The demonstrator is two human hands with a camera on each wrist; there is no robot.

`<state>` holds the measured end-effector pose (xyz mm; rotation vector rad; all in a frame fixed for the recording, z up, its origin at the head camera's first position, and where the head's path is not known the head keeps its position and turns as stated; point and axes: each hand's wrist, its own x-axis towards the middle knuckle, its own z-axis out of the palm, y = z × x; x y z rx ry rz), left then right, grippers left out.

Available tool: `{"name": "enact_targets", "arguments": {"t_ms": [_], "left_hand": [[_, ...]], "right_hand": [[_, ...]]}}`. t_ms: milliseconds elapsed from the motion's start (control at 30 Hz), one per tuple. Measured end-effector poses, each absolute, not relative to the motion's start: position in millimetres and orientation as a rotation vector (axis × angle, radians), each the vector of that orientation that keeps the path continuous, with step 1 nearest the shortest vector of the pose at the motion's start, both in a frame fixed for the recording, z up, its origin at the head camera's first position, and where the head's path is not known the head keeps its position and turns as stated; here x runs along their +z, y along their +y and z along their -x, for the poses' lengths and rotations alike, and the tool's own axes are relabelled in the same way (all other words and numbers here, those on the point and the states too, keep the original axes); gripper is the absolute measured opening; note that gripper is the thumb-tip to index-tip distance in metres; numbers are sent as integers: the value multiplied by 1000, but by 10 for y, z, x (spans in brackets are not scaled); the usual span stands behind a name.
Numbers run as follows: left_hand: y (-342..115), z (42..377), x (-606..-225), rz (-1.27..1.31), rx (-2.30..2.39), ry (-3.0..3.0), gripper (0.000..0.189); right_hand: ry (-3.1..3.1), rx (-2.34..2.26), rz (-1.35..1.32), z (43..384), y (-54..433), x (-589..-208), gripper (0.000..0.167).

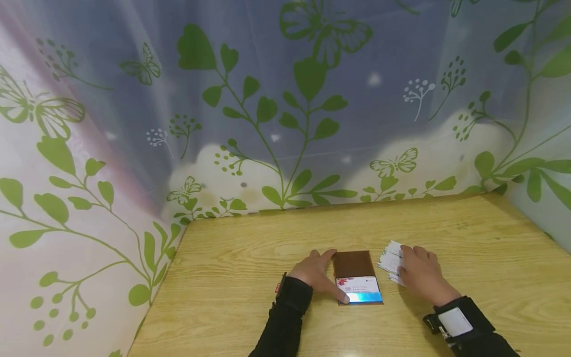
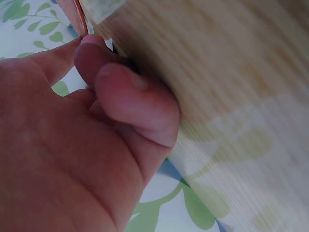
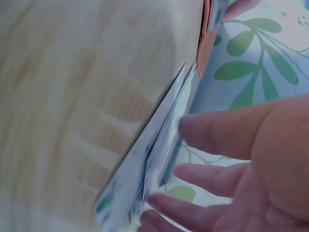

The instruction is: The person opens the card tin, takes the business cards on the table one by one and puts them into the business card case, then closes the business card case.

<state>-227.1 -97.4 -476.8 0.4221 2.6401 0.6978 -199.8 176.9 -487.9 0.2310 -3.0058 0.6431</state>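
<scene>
Gap between cardholder point(image 1: 352, 264) and cards point(image 1: 391, 259), narrow; curtain point(image 1: 250, 148) barring behind

Card holder point(image 1: 351, 264) on tbl point(image 1: 223, 277) | card point(image 1: 357, 284) in its near half | loose cards point(image 1: 391, 260) to R | curtain point(image 1: 241, 144) bhd tbl

A brown card case point(image 1: 351, 264) lies open and flat, a white card point(image 1: 357, 283) with red floral print in its lower half, beneath a shiny blue strip point(image 1: 368, 298). Just right, loose white cards point(image 1: 391, 258) lie unevenly overlapped, some green print showing.
</scene>
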Motion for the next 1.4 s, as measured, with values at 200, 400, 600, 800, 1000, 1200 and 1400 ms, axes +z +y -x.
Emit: {"name": "enact_targets", "arguments": {"t_ms": [200,400,600,800,1000,1200,1400], "left_hand": [[-970,2276,-4757,-434,690,2639,122],[-964,2271,-4754,-428,678,2638,122],[-970,2263,-4740,-427,688,2634,122],[-973,2267,-4739,-424,701,2629,121],[-974,2276,-4786,-423,701,2633,123],[-977,2285,-4807,-426,696,2639,122],[-976,2287,-4787,-434,692,2640,121]], "right_hand": [[-3023,560,-227,2009,1850,-4873,36],[-3006,628,-185,1995,1877,-4846,41],[-2933,701,-150,1986,1880,-4827,47],[-2919,724,-86,2004,1911,-4816,42],[-2921,740,-28,1998,1922,-4792,37],[-2942,833,-39,1987,1921,-4772,34],[-2900,966,-85,2008,1883,-4768,28]]}}
